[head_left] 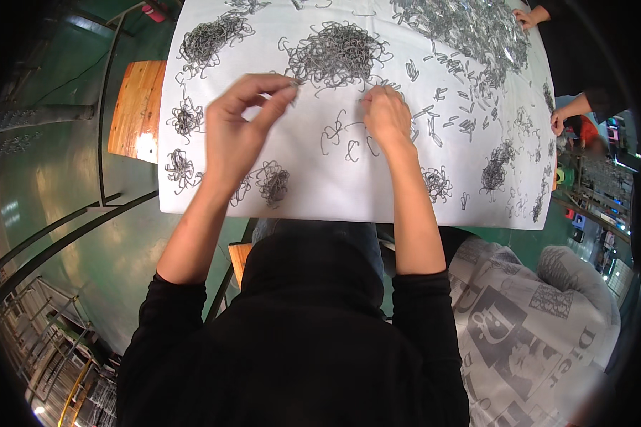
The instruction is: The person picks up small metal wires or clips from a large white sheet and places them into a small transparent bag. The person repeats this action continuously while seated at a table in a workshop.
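Over the white-covered table [313,196], my left hand [243,117] is raised with its thumb and forefinger pinched. A small dark bit shows at its fingertips, too blurred to name. My right hand [388,117] is closed, palm down, near the tabletop; what its fingertips hold is hidden. Just beyond both hands lies a large tangled heap of bent wire hooks [338,53]. Between my wrists several loose wire hooks [351,151] are scattered. A small cluster of hooks [272,181] rests by my left forearm, and another pile [436,183] lies right of my right forearm.
Small shiny elongated pieces [470,35] spread over the far right. More hook piles [210,43] line the left edge. Other people's hands [559,121] reach in at the right edge. A wooden stool [137,107] stands left; a person in a patterned grey garment [534,320] is close on my right.
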Available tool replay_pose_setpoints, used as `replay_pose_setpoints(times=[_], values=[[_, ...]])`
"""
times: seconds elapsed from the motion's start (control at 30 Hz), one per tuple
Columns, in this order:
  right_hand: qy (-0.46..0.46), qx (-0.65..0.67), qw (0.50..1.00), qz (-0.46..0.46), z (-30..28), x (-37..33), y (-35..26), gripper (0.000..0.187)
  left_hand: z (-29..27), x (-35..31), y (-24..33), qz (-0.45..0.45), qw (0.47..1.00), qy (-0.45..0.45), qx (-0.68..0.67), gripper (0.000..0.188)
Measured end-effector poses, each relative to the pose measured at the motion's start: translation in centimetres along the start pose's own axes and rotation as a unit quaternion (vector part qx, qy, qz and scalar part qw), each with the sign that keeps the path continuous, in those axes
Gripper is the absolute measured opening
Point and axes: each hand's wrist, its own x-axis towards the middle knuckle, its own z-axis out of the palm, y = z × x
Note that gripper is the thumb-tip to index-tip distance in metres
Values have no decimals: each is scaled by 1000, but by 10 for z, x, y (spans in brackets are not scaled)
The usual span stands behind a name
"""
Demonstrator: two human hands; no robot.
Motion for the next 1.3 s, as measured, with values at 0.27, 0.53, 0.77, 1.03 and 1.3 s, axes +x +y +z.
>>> replay_pose_setpoints(times=[0.27, 0.53, 0.77, 1.03, 1.3], values=[[85, 579, 803, 111, -87, -81, -40, 15, 45, -16, -9, -21, 994, -108, -29, 13], [178, 611, 756, 151, -114, -106, -39, 13, 92, -24, 4, 43, 986, -160, -5, 20], [318, 581, 745, 85, -103, -119, -12, 16, 134, -32, -8, 186, 968, -161, 49, 20], [368, 525, 764, 71, -106, -130, 36, 18, 186, 36, -90, 215, 930, -203, 220, 11], [344, 545, 760, 86, -101, -132, 39, 17, 196, 58, -96, 256, 866, -281, 324, 10]])
